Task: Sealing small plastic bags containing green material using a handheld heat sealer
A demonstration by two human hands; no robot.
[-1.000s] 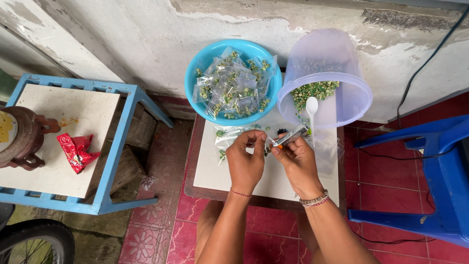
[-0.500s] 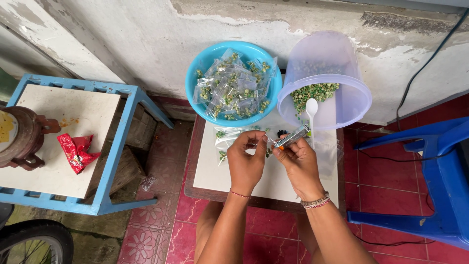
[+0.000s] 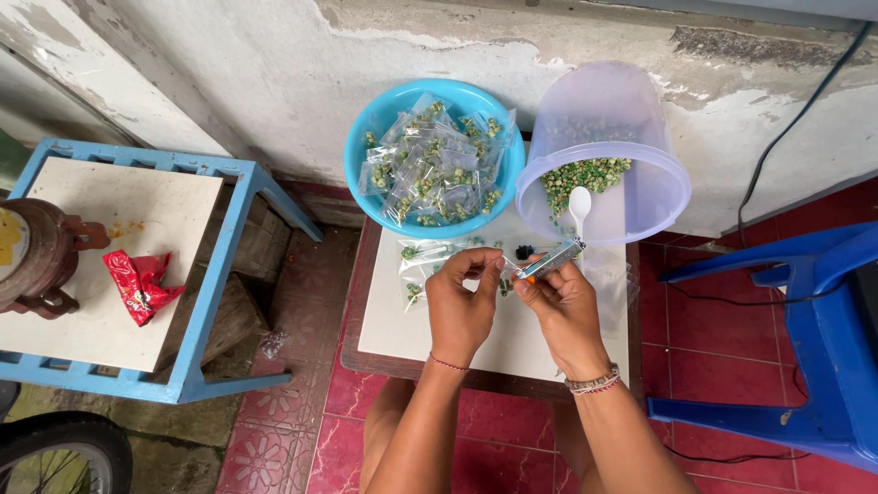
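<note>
Left hand [image 3: 460, 306] fingers pinch a small clear bag [image 3: 506, 267] over the table [image 3: 402, 329]. Right hand [image 3: 565, 306] grips a metal lighter [image 3: 551, 261] touching it. Blue bowl [image 3: 370, 137] at 11 o'clock; tub [image 3: 640, 197] with spoon [image 3: 579, 203] at 1.

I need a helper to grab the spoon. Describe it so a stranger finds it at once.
Start at the small white table by the wall, then find the tipped clear plastic bucket spilling green peas. The white plastic spoon lies at its mouth, the only utensil there.
</note>
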